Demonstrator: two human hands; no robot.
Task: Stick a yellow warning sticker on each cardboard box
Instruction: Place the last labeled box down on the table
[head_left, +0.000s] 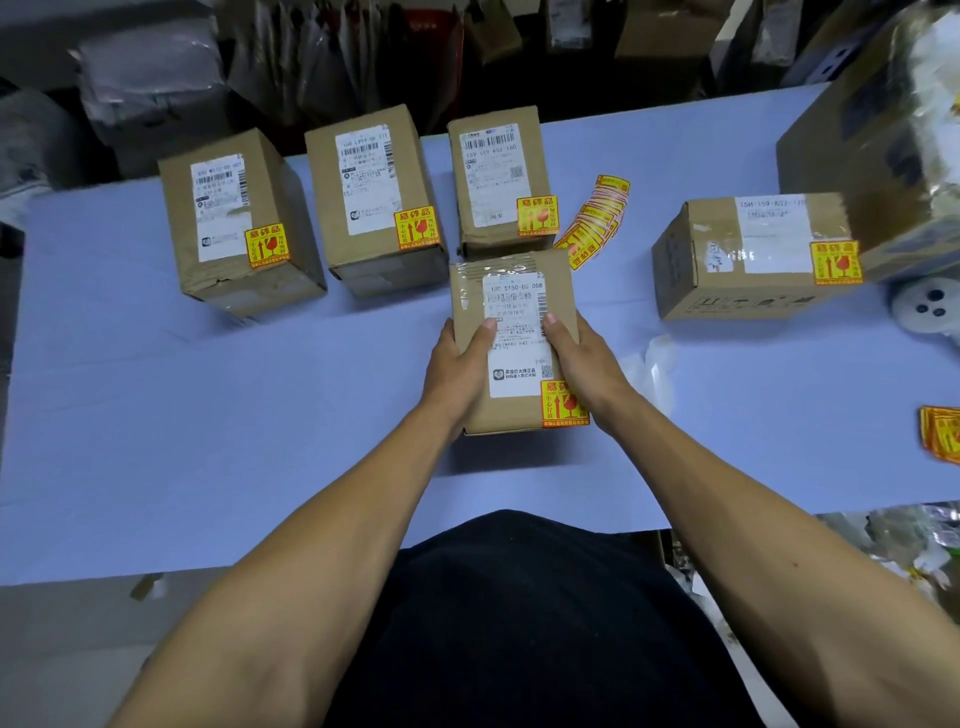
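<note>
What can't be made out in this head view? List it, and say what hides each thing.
- Big box, far right: cut off by the frame edge and blurred, so a sticker on it cannot be confirmed.
- Held box: the left hand and right hand cover its sides.
- Shipping labels: print too small to read.
- Loose stickers, right edge: cropped, count unclear.
- White round thing: partly behind the boxes, unidentifiable.

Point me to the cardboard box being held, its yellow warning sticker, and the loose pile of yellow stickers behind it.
Held brown cardboard box (470, 291): head view, taped top-left face.
Yellow warning sticker on held box (561, 404): head view, sticker centre.
Loose pile of yellow stickers (595, 221): head view, middle of fan.
</note>
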